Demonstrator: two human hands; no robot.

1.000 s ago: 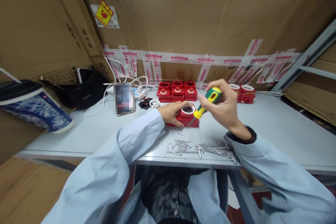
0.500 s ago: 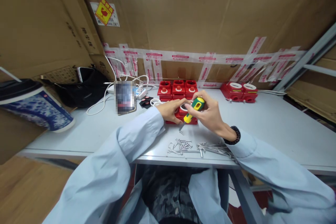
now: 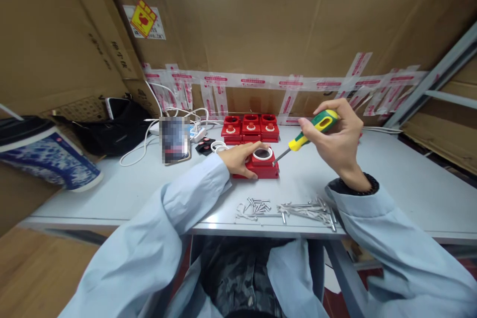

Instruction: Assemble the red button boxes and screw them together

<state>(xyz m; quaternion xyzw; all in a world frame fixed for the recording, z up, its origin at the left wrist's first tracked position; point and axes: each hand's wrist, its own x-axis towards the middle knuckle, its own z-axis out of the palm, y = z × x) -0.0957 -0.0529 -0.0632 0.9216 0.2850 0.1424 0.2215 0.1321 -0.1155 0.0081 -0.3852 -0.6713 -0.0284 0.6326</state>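
Note:
My left hand [image 3: 238,159] wraps round the left side of a red box [image 3: 265,169] with a white ring on top, holding it down on the grey table [image 3: 395,179]. My right hand [image 3: 340,136] is raised to the right of the box, closed round a green and yellow screwdriver [image 3: 312,130]. The screwdriver slants down to the left and its metal tip touches the box's top right corner. A heap of screws and long bolts [image 3: 286,208] lies at the table's front edge, below both hands.
Three more red boxes [image 3: 250,129] stand in a row behind the held one. A phone [image 3: 174,139], white cables [image 3: 149,139] and a black bag [image 3: 115,126] lie at the left. Taped cardboard walls close the back; a metal rack [image 3: 432,84] stands at the right.
My right hand has swung up and to the right from directly over the box, and the screwdriver's tip now rests on the box's right corner. My left hand has stayed on the box.

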